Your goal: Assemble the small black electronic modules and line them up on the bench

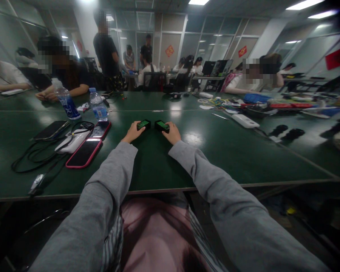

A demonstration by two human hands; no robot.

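Observation:
My left hand (132, 132) is closed round a small black box-shaped device (144, 124) with a green lit screen. A matching device (161, 125), its screen also glowing green, is gripped by my right hand (172, 132). The two devices sit side by side a short gap apart, at or just above the green table (155, 166). Whether they rest on its surface I cannot tell. Both arms, in grey sleeves, reach forward over the table's near edge.
Left of my arms lie a pink-edged phone (84, 153), a second phone (101, 130), a white power bank (73, 141) and a dark phone (51, 130). Two bottles (98, 105) stand behind. At right are a white device (245, 121) and a cable pile (215, 102). People sit across the table.

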